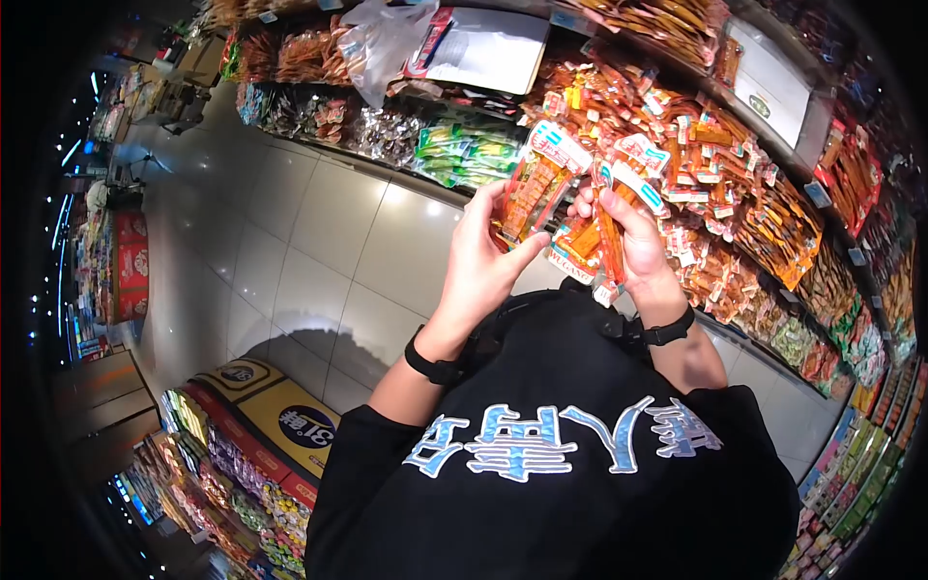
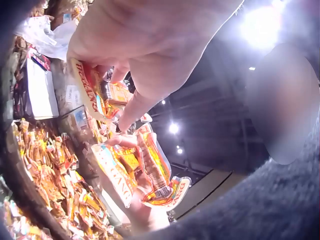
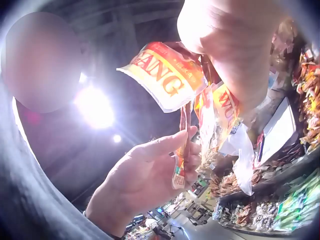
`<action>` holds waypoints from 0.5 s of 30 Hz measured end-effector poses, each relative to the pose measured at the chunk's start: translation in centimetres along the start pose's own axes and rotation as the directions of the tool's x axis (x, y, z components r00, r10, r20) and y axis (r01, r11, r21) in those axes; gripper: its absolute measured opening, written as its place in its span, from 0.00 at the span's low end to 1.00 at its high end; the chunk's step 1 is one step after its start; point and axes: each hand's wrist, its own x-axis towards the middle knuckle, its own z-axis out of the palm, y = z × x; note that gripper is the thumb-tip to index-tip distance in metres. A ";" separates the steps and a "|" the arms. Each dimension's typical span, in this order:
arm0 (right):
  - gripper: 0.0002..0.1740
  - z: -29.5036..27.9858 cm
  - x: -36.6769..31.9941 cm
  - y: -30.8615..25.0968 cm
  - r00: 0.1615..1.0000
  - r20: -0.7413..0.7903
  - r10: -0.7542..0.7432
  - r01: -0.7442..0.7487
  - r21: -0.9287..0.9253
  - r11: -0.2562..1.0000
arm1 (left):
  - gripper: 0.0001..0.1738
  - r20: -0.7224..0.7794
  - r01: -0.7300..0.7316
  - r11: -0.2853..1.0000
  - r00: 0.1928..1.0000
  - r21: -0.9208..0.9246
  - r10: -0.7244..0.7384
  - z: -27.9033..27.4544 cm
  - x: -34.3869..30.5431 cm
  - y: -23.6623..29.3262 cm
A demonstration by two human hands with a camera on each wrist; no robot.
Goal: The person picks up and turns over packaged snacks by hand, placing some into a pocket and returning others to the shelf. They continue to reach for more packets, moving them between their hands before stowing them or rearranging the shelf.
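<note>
My left hand pinches one flat, clear-fronted snack packet by its edges, thumb on the near side. Orange-brown food in strips shows through its window. Across from it, my right hand grips a bunch of similar snack packets, fanned out with the thumb over them. Seen from the left wrist, two of these packets spread from the right hand's fingers. The right wrist view shows the printed end of one held packet right above the left hand.
Bins of loose snack packets fill the shelf ahead and to the right. Green packets, a white sign board and a plastic bag are at the shelf's left part. Behind on the left stands a yellow-topped display on the tiled floor.
</note>
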 end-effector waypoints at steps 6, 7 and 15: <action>0.12 -4.2 -1.2 -7.1 0.996 -0.017 -0.083 0.083 0.002 0.997 | 0.34 -0.029 -0.112 0.993 0.993 0.038 0.113 8.4 2.7 1.1; 0.13 -4.5 -1.5 -8.2 0.994 -0.027 -0.110 0.111 0.033 0.993 | 0.34 -0.016 -0.087 0.995 0.996 -0.045 0.086 9.9 2.9 1.6; 0.21 -6.1 -2.2 -11.5 0.871 -0.272 -0.409 0.290 -0.387 0.875 | 0.35 0.359 0.221 0.874 0.932 -0.432 -0.058 18.5 4.8 3.1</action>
